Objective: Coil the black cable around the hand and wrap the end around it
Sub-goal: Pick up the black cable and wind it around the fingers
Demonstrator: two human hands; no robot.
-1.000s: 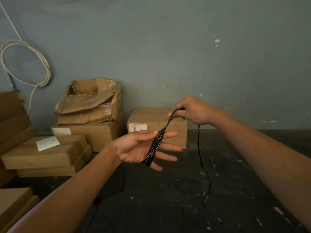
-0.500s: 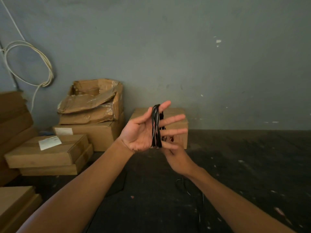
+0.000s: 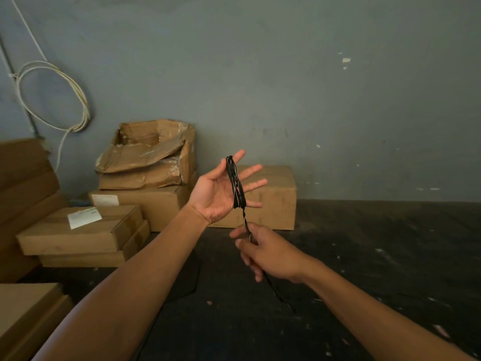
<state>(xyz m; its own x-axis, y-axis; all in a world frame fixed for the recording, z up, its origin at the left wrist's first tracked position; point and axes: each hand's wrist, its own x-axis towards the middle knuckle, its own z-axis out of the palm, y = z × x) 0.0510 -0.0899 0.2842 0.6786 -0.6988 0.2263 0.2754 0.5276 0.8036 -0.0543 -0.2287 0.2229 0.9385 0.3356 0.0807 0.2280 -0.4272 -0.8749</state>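
My left hand [image 3: 217, 195] is raised palm-up in the middle of the view, fingers spread and pointing up and to the right. The black cable [image 3: 236, 183] runs in several loops around those four fingers, crossing them from beside the index fingertip down to the little finger, with the thumb left outside the bundle. That grip is wide open — nothing is pinched, the coil simply sits around the splayed fingers.

From the bottom of the coil one twisted strand drops straight down into my right hand [image 3: 268, 252], which sits just below the left, its back towards the camera. There the grip is closed on the strand between thumb and fingertips, and the strand looks taut between the two hands. Below the right hand the loose tail of the cable trails down towards the dark floor [image 3: 377, 256] — I can't tell where its end lies.

Behind the hands a cardboard box [image 3: 276, 199] stands against the grey wall [image 3: 286, 87], with more boxes stacked to the left.
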